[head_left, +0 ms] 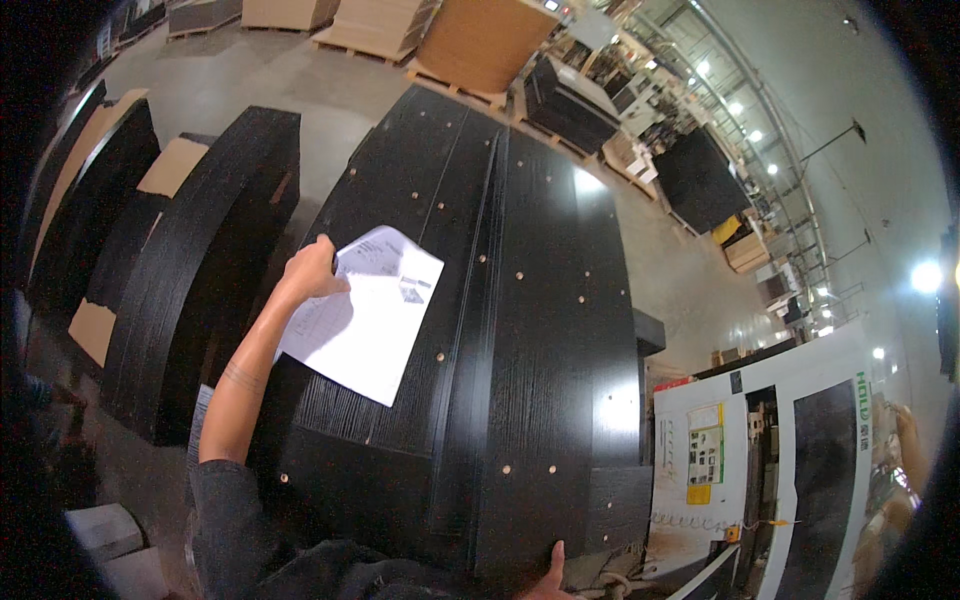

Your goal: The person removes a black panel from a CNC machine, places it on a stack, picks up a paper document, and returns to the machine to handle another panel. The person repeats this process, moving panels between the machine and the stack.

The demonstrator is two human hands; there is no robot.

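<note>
My left hand [314,271] is closed on the upper left edge of a white printed paper sheet [385,320], thumb on top. The sheet tilts above a stack of black wood-grain panels [560,370] with small round holes drilled along them. A dark shadow of the hand falls across the paper. At the bottom edge, my right hand [550,578] shows only in part, its thumb sticking up beside the near end of the black panels. Its other fingers are out of sight, so whether it grips the panel cannot be made out.
More black panel stacks [200,240] stand on the left, with cardboard pieces [172,165] between them. A white machine [700,480] with a label chart stands at right. Beyond lie the concrete floor [260,75] and pallets with brown board stacks [485,45].
</note>
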